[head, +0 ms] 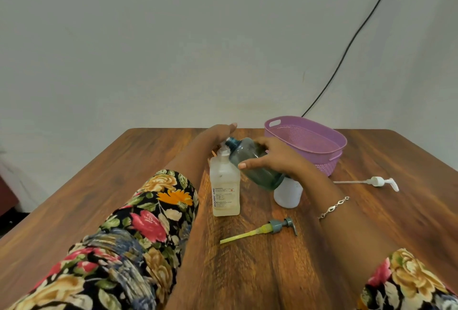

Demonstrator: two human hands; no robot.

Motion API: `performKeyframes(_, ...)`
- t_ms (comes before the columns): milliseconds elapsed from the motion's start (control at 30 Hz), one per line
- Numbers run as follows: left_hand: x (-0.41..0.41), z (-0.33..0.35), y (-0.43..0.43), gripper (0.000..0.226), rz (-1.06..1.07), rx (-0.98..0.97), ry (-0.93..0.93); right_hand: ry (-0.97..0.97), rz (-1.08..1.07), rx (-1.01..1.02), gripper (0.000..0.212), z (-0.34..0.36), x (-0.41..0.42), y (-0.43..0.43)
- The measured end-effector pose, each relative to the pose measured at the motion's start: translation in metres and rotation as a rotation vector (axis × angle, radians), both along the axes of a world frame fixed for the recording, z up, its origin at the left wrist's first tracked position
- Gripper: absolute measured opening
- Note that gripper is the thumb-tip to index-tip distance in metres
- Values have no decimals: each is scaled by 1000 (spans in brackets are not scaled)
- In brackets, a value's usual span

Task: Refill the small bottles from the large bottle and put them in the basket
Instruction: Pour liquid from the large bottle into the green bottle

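Observation:
My right hand (277,158) grips a teal see-through bottle (252,164) and holds it tilted above the table, open neck pointing up and left. Just left of it stands a clear square bottle (225,190) with a printed label and pale liquid low inside. My left hand (218,135) reaches over and behind that bottle's neck; its fingers are hidden, so whether it holds anything is unclear. A small white bottle (288,195) stands below the teal bottle's base. An empty purple basket (307,136) sits at the back right.
A grey pump head with a yellow tube (262,230) lies on the wooden table (247,272) in front of the bottles. A white pump with a thin tube (379,182) lies right of the basket. A black cable (347,49) runs down the wall.

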State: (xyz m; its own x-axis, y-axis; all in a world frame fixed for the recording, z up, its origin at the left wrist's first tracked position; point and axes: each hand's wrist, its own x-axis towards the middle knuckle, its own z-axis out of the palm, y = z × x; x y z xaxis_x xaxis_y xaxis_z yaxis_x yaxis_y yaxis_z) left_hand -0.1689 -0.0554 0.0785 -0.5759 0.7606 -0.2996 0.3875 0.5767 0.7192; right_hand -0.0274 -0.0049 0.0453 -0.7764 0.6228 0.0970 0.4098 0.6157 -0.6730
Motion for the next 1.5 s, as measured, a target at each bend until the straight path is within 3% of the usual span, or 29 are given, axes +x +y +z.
performKeyframes(67, 4, 3, -1, 67, -7, -22, -36, -7, -6, 12, 63, 3, 0, 0)
performKeyframes(167, 6, 2, 1, 55, 17, 5, -1, -35, -16, 42, 62, 5, 0, 0)
performKeyframes(333, 0, -9, 4, 36, -22, -42, 191, -91, -31, 54, 67, -1, -3, -1)
performKeyframes(433, 2, -9, 4, 37, -28, -89, 288, -83, -37, 58, 67, -3, -3, -1)
performKeyframes(700, -5, 8, 0, 87, 15, -38, -173, -51, -31, 62, 69, 5, -2, -1)
performKeyframes(900, -12, -4, 6, 88, 80, -54, -157, -50, -55, 57, 73, 0, -2, 1)
performKeyframes(1067, -8, 1, 2, 83, 88, -31, -172, -29, -60, 30, 75, -2, -3, 0)
performKeyframes(1233, 6, 6, -6, 57, 55, -55, -134, -3, -74, -5, 72, -5, -4, -1)
performKeyframes(1367, 9, 2, -10, 33, 13, -114, 38, -2, -78, -6, 73, -11, -9, 0)
performKeyframes(1500, 7, -1, -8, 34, -34, -119, 229, -18, -85, -3, 74, -17, -8, 0)
